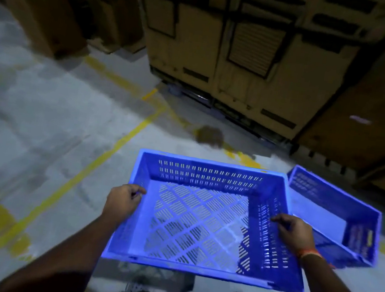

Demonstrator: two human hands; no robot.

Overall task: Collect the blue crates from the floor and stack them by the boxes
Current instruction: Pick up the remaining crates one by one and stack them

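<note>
I hold a blue perforated crate level in front of me, above the floor. My left hand grips its left rim. On the right rim my right hand is closed, an orange band on that wrist. The crate holds nothing. A second blue crate lies on the floor just to the right, close to the tall cardboard boxes.
Stacked cardboard boxes stand on a pallet ahead, with more along the right wall. A smaller carton sits at the far left. Yellow lines cross the grey concrete floor. A brown stain marks the floor before the pallet.
</note>
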